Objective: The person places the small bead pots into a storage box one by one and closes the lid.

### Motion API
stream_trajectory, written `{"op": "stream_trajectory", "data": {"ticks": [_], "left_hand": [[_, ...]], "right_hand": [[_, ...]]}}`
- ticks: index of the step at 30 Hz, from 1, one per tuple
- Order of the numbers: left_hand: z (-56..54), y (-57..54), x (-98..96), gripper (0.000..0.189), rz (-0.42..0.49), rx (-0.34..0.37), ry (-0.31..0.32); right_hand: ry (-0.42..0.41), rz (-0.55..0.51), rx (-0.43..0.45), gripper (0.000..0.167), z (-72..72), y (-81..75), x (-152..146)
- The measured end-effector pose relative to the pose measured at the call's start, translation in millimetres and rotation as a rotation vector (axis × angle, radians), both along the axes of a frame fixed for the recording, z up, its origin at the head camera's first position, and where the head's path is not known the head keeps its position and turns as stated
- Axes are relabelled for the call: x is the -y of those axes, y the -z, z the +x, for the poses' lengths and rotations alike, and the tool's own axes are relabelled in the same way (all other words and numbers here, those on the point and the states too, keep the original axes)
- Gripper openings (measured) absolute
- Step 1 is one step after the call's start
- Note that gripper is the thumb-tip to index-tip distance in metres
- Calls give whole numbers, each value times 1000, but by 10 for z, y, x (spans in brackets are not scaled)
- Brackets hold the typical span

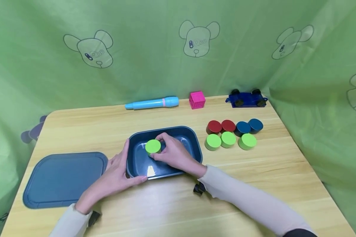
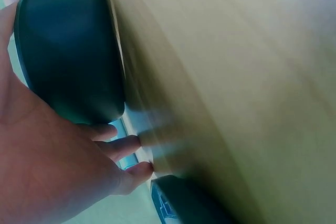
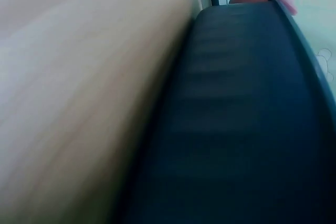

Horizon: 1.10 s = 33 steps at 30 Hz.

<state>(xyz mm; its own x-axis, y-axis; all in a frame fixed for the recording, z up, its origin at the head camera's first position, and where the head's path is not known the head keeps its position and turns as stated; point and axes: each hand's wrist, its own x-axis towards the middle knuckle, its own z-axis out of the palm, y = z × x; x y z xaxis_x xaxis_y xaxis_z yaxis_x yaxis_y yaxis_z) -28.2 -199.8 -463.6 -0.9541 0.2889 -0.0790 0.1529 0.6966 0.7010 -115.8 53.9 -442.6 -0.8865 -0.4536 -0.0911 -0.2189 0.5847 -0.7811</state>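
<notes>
My right hand (image 1: 176, 154) reaches into a dark blue plastic box (image 1: 138, 166) and pinches a light green round block (image 1: 153, 145) between thumb and fingers. Whether the block touches the box floor, I cannot tell. Against the box's left side rests my left hand (image 1: 117, 171), thumb along the near rim and fingers spread along the left wall. From the left wrist, the fingers (image 2: 123, 148) look fairly straight beside the box wall (image 2: 71, 45). The right wrist view is filled by the box's outer wall (image 3: 236, 108), and the right hand does not show there.
A flat blue lid (image 1: 65, 179) lies left of the box. To the right stand several round blocks: red (image 1: 214, 126), dark blue (image 1: 242, 128) and green (image 1: 212, 142). Along the back edge lie a light blue pen-like stick (image 1: 151, 103), a pink cube (image 1: 197, 99) and a blue toy car (image 1: 247, 98).
</notes>
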Motion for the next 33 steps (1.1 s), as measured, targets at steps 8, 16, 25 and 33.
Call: {"op": "stream_trajectory", "data": {"ticks": [8,16,25,33], "left_hand": [[9,9,2,139,-2,11,0],[15,-19,25,139,-2,9,2],[1,-13,41,138,-23,6,-5],[1,7,16,136,-22,4,2]], "right_hand": [[-18,56,11,54,-16,48,139],[-63,-1,88,59,-6,47,165],[-136,-140,188,61,-27,64,177],[-117,-154,174,56,0,13,78]]}}
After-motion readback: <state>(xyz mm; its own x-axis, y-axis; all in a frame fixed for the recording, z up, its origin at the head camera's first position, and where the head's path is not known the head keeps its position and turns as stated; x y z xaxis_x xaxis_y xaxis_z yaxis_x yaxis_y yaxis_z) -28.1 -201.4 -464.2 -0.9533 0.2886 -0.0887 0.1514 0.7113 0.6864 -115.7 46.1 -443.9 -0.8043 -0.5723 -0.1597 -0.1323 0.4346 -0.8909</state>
